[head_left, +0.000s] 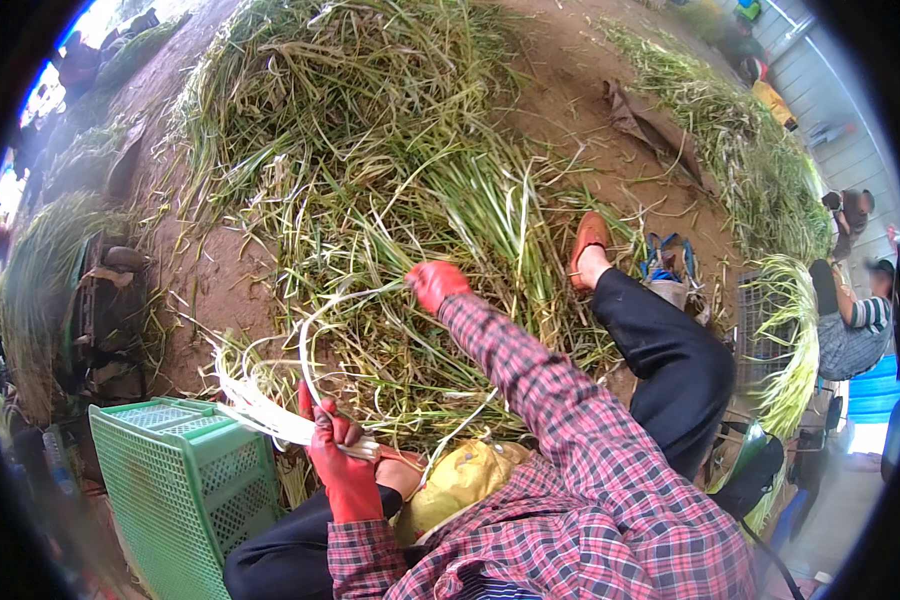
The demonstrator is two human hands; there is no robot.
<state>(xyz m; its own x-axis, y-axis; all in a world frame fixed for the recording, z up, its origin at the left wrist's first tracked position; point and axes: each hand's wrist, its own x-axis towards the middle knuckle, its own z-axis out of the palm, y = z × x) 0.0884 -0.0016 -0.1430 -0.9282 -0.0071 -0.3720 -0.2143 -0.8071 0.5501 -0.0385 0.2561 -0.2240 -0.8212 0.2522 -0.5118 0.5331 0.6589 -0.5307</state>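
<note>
My left hand (pixel 342 455), in a red rubber glove, grips a bundle of pale white stalks (pixel 260 405) low and left of centre; its index finger points up along one curved stalk. My right hand (pixel 435 285), also red-gloved, is closed higher up over the heap of green stalks (pixel 350 130), at the upper end of a thin pale strand that arches toward my left hand. A yellow cloth or bag (pixel 460 480) lies at my lap between my dark-trousered legs.
A green plastic crate (pixel 180 490) stands at lower left, greens and dark objects behind it. My orange-shod foot (pixel 588 245) is right of the heap, beside a small bucket (pixel 668 290). Pale yellow-green stalks (pixel 782 340) drape over a wire crate. Other people (pixel 855 330) sit along the right.
</note>
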